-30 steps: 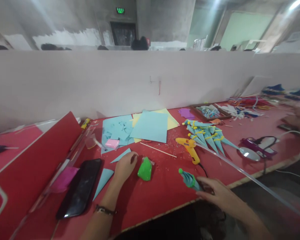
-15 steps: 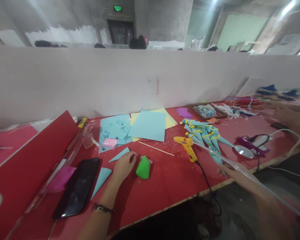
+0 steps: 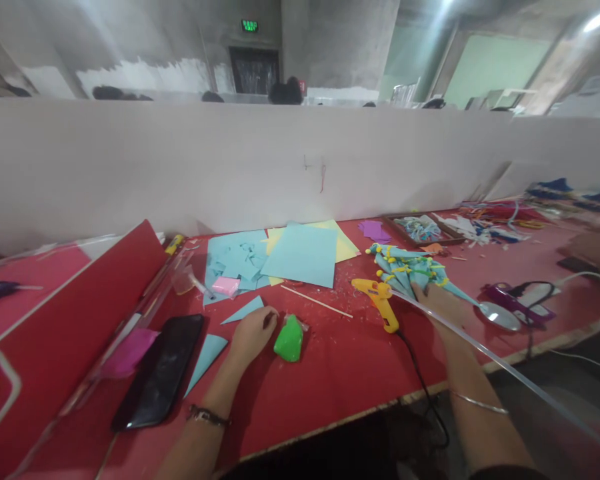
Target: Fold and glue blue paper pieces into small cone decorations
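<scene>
My left hand (image 3: 253, 331) rests on the red tabletop with its fingers curled, and I see nothing between them. It lies against a light-blue paper cone (image 3: 243, 310); another blue cone (image 3: 206, 359) is beside my wrist. A green packet (image 3: 289, 339) sits just right of the fingers. My right hand (image 3: 441, 305) is at the pile of blue paper cones with yellow trim (image 3: 403, 267), its fingers closed around one with a green band (image 3: 420, 275); the fingertips are partly hidden. Left of this hand stands a yellow glue gun (image 3: 380, 303) with a long clear glue stick (image 3: 485, 347).
Blue paper sheets (image 3: 305, 257), a thin wooden stick (image 3: 317, 301) and a tray of scraps (image 3: 447, 235) lie toward the white partition (image 3: 230, 160). A black phone (image 3: 160, 373) is at the left. A spoon (image 3: 500, 316) and a purple device (image 3: 517, 303) lie right.
My right hand has moved forward and left from the table's front edge to the cone pile, bringing a blue cone there. My left hand stays put. The view has shifted slightly.
</scene>
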The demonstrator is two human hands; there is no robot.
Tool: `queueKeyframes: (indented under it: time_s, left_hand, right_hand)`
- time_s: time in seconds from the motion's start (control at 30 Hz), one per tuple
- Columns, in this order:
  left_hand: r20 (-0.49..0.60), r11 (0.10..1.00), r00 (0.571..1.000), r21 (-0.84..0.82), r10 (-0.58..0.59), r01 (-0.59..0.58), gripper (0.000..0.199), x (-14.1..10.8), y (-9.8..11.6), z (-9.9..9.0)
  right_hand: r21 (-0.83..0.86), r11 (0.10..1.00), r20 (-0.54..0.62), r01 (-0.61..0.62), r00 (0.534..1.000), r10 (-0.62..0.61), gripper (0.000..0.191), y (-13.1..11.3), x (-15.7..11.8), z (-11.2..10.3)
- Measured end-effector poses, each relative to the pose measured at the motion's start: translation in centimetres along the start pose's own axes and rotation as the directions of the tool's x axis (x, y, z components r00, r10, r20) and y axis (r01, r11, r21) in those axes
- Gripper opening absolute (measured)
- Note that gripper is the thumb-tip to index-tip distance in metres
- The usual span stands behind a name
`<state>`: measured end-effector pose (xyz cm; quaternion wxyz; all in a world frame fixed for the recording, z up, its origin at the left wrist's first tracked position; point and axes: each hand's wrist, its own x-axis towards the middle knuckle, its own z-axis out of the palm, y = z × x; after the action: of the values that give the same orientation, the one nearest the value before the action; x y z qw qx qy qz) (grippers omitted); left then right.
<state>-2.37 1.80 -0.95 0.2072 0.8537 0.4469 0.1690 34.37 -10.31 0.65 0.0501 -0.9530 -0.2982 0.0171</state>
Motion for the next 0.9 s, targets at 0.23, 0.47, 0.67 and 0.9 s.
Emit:
queueKeyframes:
  time_s: [0.23,0.47,0.67,0.9]
  left_hand:
    - [-0.003,1.000,1.000,0.005,0.015,-0.015,0.014,0.0,0.1,0.1]
    - [-0.005,1.000,1.000,0.002,0.014,-0.014,0.014,-0.1,0.1,0.1]
    - [-0.042,0.998,0.999,-0.058,0.016,-0.019,0.015,0.1,-0.4,0.7]
    - [-0.297,0.720,0.944,-0.623,0.146,-0.307,0.029,-2.5,8.8,-5.7]
  right_hand:
    - [-0.014,0.999,0.053,0.037,0.998,-0.036,0.048,0.1,0.2,-0.9]
    - [0.105,0.993,0.011,0.043,0.999,-0.044,0.045,1.1,-1.3,-1.3]
    - [0.201,0.978,-0.071,0.049,0.997,-0.035,0.034,1.6,-2.5,-1.4]
    - [0.051,0.997,-0.267,0.054,0.963,-0.038,0.030,3.5,-3.8,0.9]
